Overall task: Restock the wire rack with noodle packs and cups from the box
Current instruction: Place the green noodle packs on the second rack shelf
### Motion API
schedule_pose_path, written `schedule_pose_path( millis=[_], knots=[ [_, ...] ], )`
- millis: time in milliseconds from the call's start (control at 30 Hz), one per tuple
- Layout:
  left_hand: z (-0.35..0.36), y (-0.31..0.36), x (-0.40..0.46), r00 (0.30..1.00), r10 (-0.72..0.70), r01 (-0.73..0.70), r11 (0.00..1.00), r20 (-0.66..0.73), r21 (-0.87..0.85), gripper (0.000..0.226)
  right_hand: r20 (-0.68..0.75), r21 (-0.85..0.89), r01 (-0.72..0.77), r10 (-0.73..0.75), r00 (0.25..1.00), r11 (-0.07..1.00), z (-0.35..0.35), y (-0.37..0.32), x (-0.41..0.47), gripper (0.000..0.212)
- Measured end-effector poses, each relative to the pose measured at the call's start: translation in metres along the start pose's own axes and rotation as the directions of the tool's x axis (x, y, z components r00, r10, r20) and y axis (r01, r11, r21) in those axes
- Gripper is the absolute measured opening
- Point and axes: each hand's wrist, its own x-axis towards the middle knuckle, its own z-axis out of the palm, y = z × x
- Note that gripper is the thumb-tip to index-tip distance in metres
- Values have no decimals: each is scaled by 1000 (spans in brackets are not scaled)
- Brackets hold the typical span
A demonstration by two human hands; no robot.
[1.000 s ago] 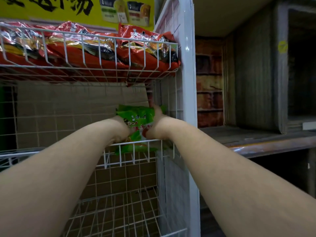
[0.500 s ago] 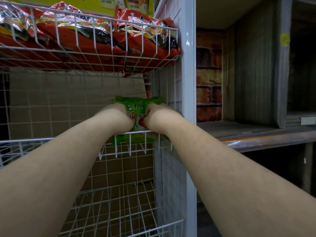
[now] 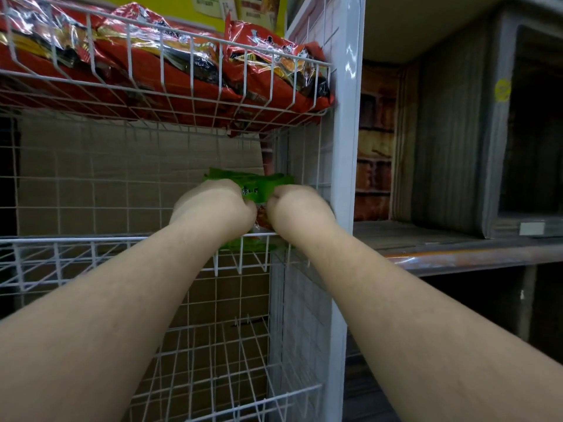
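Note:
A green noodle pack [image 3: 259, 185] stands at the right end of the white wire rack's middle shelf [image 3: 91, 240], against the rack's right side. My left hand [image 3: 213, 207] grips its left part and my right hand [image 3: 300, 210] grips its right part, both reaching over the shelf's front rail. The hands hide most of the pack; its lower edge shows through the wires. Red noodle packs [image 3: 189, 65] fill the top shelf [image 3: 170, 95]. The box is out of view.
The rack's white corner post [image 3: 344, 178] rises just right of my right hand. A lower wire shelf [image 3: 213, 360] sits below. To the right stand dark wooden shelves [image 3: 457, 248] with a brick-pattern back. A yellow sign [image 3: 213, 7] hangs behind the top shelf.
Both hands have closed in over the green pack and pressed it lower and deeper into the middle shelf's right corner. The view has tilted slightly.

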Motion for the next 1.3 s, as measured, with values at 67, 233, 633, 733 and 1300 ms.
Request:
schedule_pose_path(
  millis=[67,233,633,733,1300],
  knots=[
    [-2,0,-1,1000,0,0,1000,9,5,38,-45,13,53,-53,998,999,0,3,-9,28],
    [-2,3,-3,999,2,-3,1000,37,27,37,-163,8,225,-221,961,974,10,19,-36,29],
    [26,-11,-44,704,550,-509,832,-450,221,32,-314,280,436,-348,883,855,11,50,-60,27],
    [41,-8,-65,681,589,-507,808,-436,299,32,-427,366,482,-316,847,796,5,74,-83,26],
    [183,159,-202,550,834,-835,550,-47,-11,31,-4,495,-200,232,973,846,72,373,-209,38]
  ],
)
